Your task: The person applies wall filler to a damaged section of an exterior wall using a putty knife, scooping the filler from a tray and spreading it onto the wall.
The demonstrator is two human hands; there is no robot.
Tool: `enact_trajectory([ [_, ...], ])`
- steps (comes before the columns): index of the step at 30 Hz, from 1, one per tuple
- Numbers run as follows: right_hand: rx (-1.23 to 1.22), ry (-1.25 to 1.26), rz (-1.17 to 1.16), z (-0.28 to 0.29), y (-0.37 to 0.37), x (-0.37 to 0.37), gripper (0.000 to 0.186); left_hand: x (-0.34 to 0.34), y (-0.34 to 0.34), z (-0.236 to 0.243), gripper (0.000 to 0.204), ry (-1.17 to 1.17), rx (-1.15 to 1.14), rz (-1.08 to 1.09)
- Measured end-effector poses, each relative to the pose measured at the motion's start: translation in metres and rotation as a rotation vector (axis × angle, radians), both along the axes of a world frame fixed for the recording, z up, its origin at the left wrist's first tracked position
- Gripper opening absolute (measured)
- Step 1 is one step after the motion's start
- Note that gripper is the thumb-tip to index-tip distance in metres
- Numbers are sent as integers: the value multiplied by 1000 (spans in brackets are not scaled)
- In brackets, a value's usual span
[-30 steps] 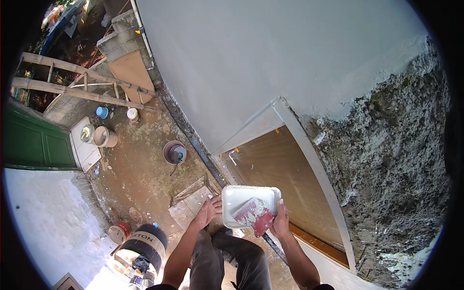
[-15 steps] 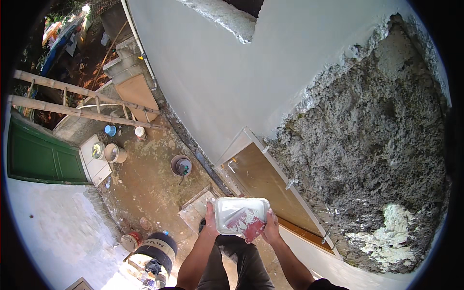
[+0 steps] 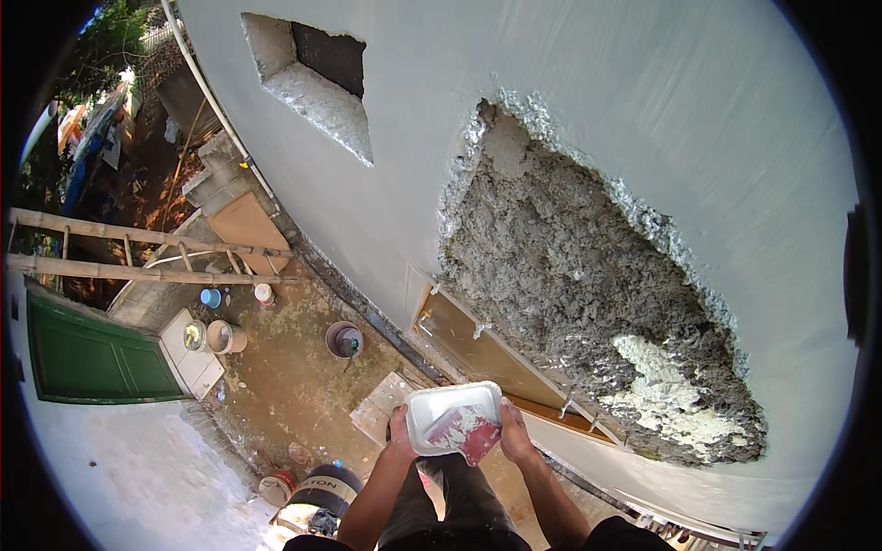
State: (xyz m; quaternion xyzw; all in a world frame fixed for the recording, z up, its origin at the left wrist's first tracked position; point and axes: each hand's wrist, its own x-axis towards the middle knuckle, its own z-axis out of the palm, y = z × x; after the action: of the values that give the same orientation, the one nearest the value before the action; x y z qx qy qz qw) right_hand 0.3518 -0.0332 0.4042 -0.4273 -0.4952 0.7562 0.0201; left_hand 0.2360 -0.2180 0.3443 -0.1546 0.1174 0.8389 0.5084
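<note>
Between my two hands is a shallow white plastic tray [image 3: 450,400] with rounded corners. My left hand [image 3: 400,433] grips its left side and my right hand [image 3: 514,433] is closed on its right side. Inside lies a red scraper [image 3: 480,441], its flat face smeared with white paste; its lower right end pokes over the tray's near rim. Whether my right fingers also touch the scraper I cannot tell. The tray is held out above my legs.
On the right, the pale plastered wall [image 3: 413,138] has a rough bare patch [image 3: 570,239] with a white smear [image 3: 657,395]. A framed brown panel [image 3: 469,340] leans below. Buckets [image 3: 344,340], a bamboo ladder [image 3: 138,248] and a dark drum [image 3: 326,487] stand around.
My view has turned, so the rough patch now sits further left and a wall opening shows more fully. Both hands still hold the tray with the scraper in it.
</note>
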Motion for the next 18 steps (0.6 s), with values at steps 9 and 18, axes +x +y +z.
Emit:
enact_trajectory([
  [9, 201, 93, 25, 73, 18, 21, 33, -5, 29, 73, 83, 78, -1, -34],
  [18, 114, -162, -143, 140, -5, 44, 41, -4, 58, 105, 89, 97, 57, -108],
])
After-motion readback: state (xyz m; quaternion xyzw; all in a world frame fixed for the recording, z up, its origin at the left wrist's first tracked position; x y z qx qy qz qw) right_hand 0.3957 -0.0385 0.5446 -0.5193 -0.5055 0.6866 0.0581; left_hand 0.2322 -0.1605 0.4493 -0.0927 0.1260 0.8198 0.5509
